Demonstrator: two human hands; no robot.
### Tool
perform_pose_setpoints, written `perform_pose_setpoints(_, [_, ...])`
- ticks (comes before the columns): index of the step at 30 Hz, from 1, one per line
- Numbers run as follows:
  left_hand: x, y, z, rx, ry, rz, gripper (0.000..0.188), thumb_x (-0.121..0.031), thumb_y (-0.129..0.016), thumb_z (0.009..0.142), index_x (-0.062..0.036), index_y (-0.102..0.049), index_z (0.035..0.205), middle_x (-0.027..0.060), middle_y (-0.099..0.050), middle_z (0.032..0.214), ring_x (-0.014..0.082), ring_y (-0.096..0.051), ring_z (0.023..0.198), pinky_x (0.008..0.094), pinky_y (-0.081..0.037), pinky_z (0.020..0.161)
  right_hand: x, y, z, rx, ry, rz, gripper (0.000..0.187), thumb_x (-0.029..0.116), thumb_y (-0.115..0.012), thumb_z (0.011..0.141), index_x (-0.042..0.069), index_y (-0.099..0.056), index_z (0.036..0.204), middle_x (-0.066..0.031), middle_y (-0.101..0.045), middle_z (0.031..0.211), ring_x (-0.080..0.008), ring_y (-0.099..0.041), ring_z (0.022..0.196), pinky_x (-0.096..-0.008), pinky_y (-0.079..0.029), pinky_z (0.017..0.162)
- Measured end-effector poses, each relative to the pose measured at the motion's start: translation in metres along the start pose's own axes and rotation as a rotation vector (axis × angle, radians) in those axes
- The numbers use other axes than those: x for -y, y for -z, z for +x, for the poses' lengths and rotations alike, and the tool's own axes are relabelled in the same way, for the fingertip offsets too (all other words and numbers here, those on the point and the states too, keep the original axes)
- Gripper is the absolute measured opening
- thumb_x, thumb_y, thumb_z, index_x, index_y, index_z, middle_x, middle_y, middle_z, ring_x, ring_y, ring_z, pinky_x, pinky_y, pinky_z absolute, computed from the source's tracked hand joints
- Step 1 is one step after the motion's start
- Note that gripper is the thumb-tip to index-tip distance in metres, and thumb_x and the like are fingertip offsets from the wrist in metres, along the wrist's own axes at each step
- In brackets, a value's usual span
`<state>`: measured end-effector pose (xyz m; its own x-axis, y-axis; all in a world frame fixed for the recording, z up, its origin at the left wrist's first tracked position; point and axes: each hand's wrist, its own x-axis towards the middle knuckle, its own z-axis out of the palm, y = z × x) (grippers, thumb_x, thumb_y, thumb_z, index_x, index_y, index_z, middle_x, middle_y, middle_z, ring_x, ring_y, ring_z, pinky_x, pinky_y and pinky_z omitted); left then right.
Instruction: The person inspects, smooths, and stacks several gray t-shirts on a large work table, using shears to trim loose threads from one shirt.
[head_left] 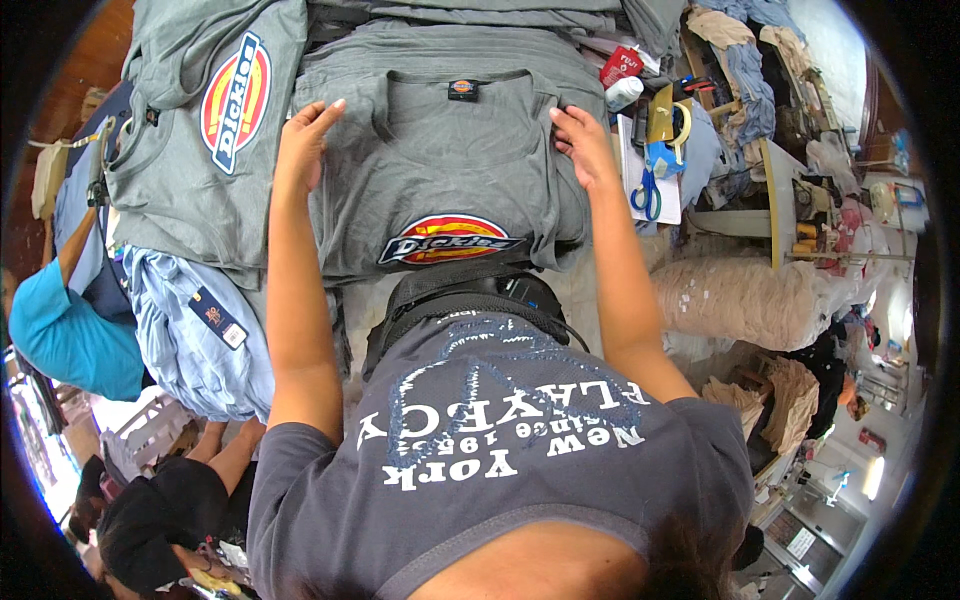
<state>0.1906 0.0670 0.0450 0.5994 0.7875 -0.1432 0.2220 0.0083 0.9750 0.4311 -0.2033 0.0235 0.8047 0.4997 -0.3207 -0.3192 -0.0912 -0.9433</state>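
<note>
A grey T-shirt [450, 185] lies folded in front of me on a stack of grey shirts. Its neckline faces away from me, and a colourful printed logo [452, 240] sits at its near edge. My left hand [308, 145] is at the shirt's left shoulder, fingers stretched toward the collar. At the opposite shoulder, my right hand [584, 148] has its fingers apart and slightly bent over the fabric. Neither hand shows anything gripped. A small dark label [462, 90] lies inside the back of the neck.
Another grey shirt [180, 210] with a large logo spreads out at the left. Blue scissors [648, 190], a tape roll [680, 125] and a white bottle [624, 94] sit at the right. A light blue garment [185, 320] hangs near a person in a turquoise shirt [75, 330]. Beige bundles [735, 300] stand right.
</note>
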Motion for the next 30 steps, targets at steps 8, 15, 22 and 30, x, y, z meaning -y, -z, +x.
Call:
perform_pose_setpoints(8, [0.012,-0.031,-0.024,0.404,0.463,-1.031,0.031,-0.025,-0.055,0.082,0.0011,-0.054,0.098,0.0127,-0.061,0.091,0.0213,-0.061,0.081,0.0313,-0.05,0.075,0.002,-0.016,-0.007,0.28,-0.201,0.273,0.056,0.017,-0.067,0.072,-0.006,-0.04,0.115,-0.0153,-0.055,0.101,-0.0218,-0.057,0.081,-0.032,-0.047,0.072])
perform_pose_setpoints(15, [0.002,0.035,-0.116,0.526,0.079,-1.03,0.04,-0.028,-0.05,0.084,0.0052,-0.05,0.107,0.0175,-0.056,0.105,0.025,-0.055,0.097,0.0381,-0.042,0.086,-0.033,0.041,-0.14,0.667,-0.444,0.806,0.026,0.023,-0.06,0.077,0.002,-0.056,0.092,-0.0075,-0.058,0.084,-0.0169,-0.053,0.083,-0.0316,-0.043,0.078])
perform_pose_setpoints(22, [-0.047,0.091,-0.182,0.464,-0.452,-0.584,0.036,-0.027,-0.07,0.066,0.0062,-0.059,0.074,0.0146,-0.061,0.076,0.0248,-0.059,0.068,0.0316,-0.044,0.066,0.075,0.092,-0.224,0.175,0.072,0.66,0.042,0.032,-0.049,0.083,0.005,-0.048,0.115,-0.0097,-0.054,0.111,-0.0212,-0.049,0.103,-0.0435,-0.034,0.092])
perform_pose_setpoints(30, [-0.059,0.057,-0.066,0.086,-0.258,-0.268,0.023,-0.022,-0.061,0.077,0.0003,-0.06,0.082,0.0053,-0.06,0.078,0.0114,-0.055,0.073,0.0217,-0.041,0.067,0.077,0.082,-0.067,-0.067,0.169,0.358,0.045,0.018,-0.064,0.074,0.0,-0.049,0.112,-0.0088,-0.055,0.107,-0.0201,-0.051,0.098,-0.0345,-0.039,0.087])
